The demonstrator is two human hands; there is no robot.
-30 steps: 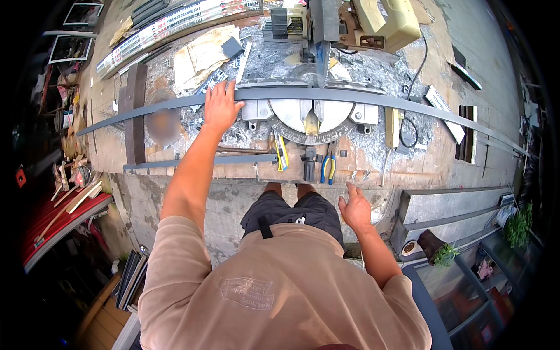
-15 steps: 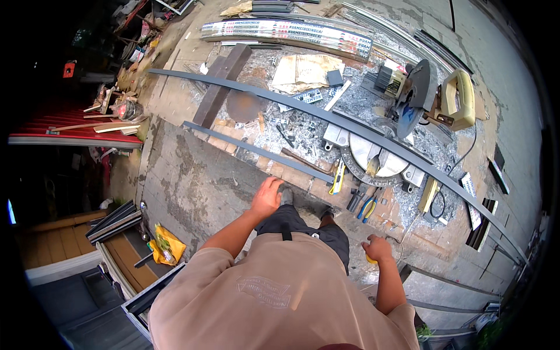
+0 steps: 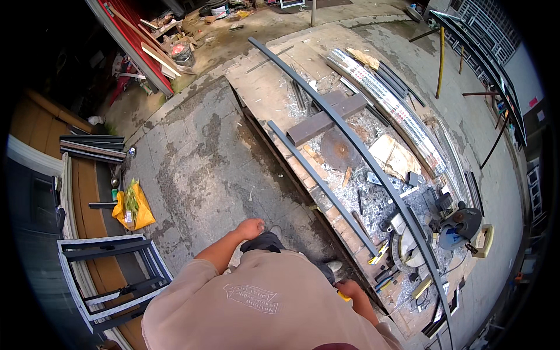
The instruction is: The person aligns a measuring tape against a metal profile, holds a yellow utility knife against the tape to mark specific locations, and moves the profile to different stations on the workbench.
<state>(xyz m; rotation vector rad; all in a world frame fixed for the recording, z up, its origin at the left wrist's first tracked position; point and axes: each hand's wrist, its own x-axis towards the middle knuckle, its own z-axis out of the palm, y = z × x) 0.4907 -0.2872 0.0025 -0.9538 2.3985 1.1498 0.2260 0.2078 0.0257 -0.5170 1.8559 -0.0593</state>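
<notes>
My left hand [image 3: 251, 228] hangs beside my left thigh over the paving, fingers loosely bent and nothing visible in it. By my right hip, near the work table's edge, my right hand [image 3: 350, 290] is closed round a small yellow object [image 3: 344, 296] whose kind the fingers mostly hide. A long dark grey metal bar [image 3: 382, 174] lies lengthwise over the work table [image 3: 256, 76] and across the mitre saw [image 3: 461, 228]. Nearer me, along the table's edge, lies a shorter grey bar [image 3: 321, 184]. A yellow utility knife [image 3: 379, 254] sits at that bar's near end.
A brown beam [image 3: 318, 123], a round rusty disc [image 3: 341, 148] and wrapped profiles [image 3: 388, 108] lie on the table among metal shavings. On the left stand window frames [image 3: 111, 280] and a yellow bag [image 3: 133, 207]. Scrap wood [image 3: 160, 58] is piled at the far left.
My view and body have turned left, so the table now lies to my right and more of the left side shows. The yellow object stays in my right hand.
</notes>
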